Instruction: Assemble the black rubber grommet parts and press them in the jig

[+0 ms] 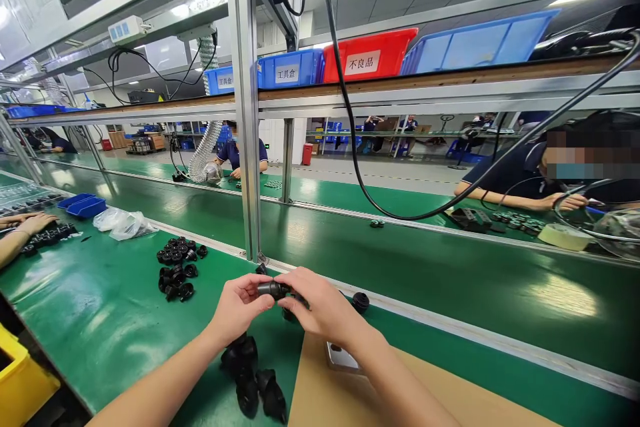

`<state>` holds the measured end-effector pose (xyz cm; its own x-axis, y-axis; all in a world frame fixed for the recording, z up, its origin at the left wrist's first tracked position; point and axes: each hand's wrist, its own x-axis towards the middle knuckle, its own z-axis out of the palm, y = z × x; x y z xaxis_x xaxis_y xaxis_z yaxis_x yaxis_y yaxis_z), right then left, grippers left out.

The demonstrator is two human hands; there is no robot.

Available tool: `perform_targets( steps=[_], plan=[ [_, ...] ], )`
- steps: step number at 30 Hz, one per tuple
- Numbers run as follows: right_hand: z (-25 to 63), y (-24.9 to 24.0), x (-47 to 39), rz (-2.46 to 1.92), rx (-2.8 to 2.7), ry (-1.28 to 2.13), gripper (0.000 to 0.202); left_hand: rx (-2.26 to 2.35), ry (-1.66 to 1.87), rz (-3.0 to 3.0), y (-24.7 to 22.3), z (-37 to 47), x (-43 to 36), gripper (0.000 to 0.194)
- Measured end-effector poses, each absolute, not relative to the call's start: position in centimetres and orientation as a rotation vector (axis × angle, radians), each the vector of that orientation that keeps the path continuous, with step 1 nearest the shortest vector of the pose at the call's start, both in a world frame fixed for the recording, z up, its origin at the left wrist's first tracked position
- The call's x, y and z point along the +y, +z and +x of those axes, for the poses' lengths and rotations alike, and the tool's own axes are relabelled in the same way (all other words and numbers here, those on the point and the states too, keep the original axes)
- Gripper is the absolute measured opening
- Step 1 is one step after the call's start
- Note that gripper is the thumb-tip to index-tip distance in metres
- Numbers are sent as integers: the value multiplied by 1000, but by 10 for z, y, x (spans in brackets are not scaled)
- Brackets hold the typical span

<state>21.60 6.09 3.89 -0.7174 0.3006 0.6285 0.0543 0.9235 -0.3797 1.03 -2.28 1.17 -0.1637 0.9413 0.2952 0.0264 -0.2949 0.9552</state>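
Between my two hands, above the green tabletop, is a small black cylindrical part (273,289). My left hand (239,309) pinches its left end between thumb and fingers. The fingers of my right hand (320,300) close on its right end and partly hide it. Below my left wrist lie several larger black parts (246,373) in a loose group. Just right of my right hand sits one round black part (360,302). Under my right forearm a silver metal block (343,357) shows in part, resting on a brown board (320,390).
Small black round parts (176,268) lie in a pile to the left, near a clear plastic bag (125,221) and blue trays (86,205). A metal post (245,113) rises ahead. A black cable (356,167) hangs before the belt. A co-worker's hand (37,221) shows far left.
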Motion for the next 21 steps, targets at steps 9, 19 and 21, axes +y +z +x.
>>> perform_targets(
  steps=[9, 19, 21],
  plan=[
    [215, 51, 50, -746, -2416, 538, 35, 1226, 1659, 1468, 9, 13, -25, 34],
    [220, 53, 50, -748, -2336, 761, 57, 1257, 1672, 1599, 7, 13, -25, 34],
    [221, 53, 50, -638, -2284, 879, 29, 1269, 1682, 1626, 7, 12, -26, 34]
  ],
)
